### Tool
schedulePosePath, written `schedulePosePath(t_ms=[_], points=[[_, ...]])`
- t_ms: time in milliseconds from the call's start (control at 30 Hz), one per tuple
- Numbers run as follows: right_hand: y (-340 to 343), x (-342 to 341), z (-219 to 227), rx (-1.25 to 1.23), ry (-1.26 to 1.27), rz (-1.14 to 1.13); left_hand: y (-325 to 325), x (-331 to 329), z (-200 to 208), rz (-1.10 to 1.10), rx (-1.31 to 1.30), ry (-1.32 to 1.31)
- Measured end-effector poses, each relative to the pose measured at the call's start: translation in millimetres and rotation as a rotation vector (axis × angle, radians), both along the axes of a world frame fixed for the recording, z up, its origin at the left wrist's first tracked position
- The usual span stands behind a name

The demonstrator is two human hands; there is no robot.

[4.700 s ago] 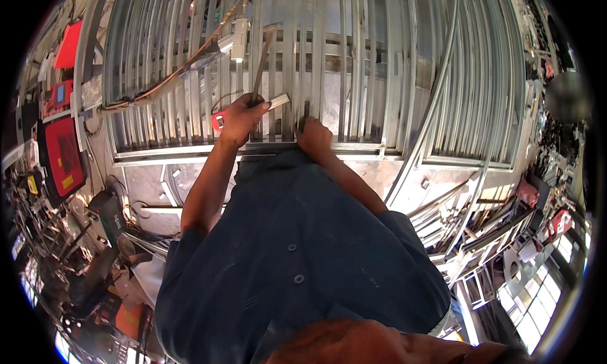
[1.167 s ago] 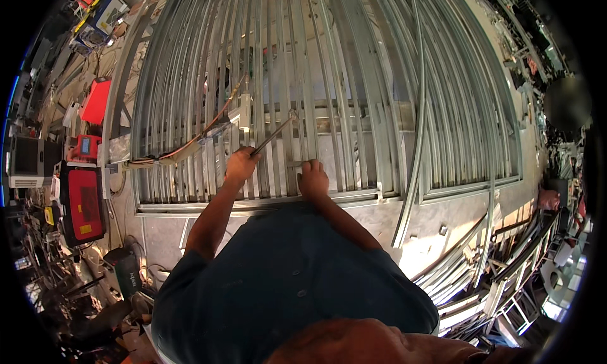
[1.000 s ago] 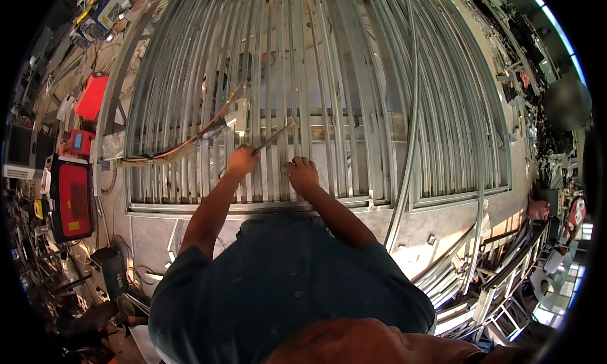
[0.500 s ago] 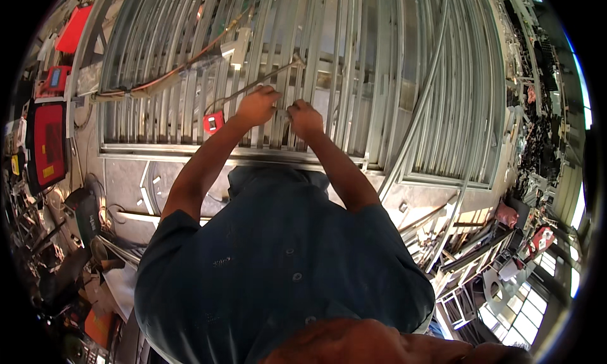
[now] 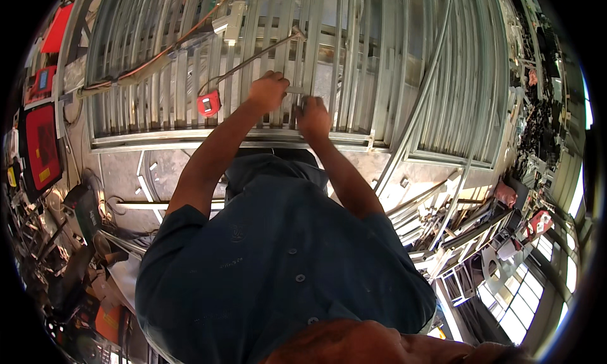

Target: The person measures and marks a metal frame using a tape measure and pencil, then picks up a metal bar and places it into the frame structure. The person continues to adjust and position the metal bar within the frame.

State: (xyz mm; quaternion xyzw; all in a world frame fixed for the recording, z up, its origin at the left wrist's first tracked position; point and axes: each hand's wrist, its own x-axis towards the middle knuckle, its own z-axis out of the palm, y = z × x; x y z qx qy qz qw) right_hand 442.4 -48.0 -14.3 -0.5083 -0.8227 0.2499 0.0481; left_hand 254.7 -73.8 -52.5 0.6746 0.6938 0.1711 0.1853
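Observation:
Both my hands are over a large metal frame (image 5: 190, 135) made of many parallel grey bars. My left hand (image 5: 269, 91) is closed, with thumb and fingers curled at a short pale metal piece (image 5: 296, 91) that lies across the gap between my hands. Slightly nearer and to the right, my right hand (image 5: 314, 119) is also closed, fingers pointing down at the bars. What its fingers hold is hidden. A red tape measure (image 5: 208, 103) lies on the bars left of my left hand. Beyond my hands, a thin dark rod with a thicker end (image 5: 297, 33) lies aslant.
An orange hose (image 5: 183, 36) crosses the frame at the far left. A pale clamp-like metal block (image 5: 229, 24) sits on the bars. Loose long bars (image 5: 414, 105) lie aslant at right. Red machines (image 5: 43, 143) stand at left, and metal offcuts (image 5: 430, 206) lie at lower right.
Both hands have moved a little right and away from me over the bars. The frame and tape measure show slightly shifted, as my view has moved.

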Motion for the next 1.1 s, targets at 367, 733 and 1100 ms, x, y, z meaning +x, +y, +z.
schedulePosePath(t_ms=[367, 733, 1100], points=[[-31.1, -1.5, -13.3, -0.052, -0.046, -0.14, 3.7, 6.8, 14.6, 0.009, -0.077, 0.039], [-27.5, -8.7, -13.6, -0.1, -0.06, -0.226, 7.8, 1.0, 10.2, -0.04, -0.073, 0.074], [-33.5, -27.4, -26.5, -0.006, -0.157, -0.472, 19.7, -6.2, 4.4, -0.241, -0.035, 0.019]])
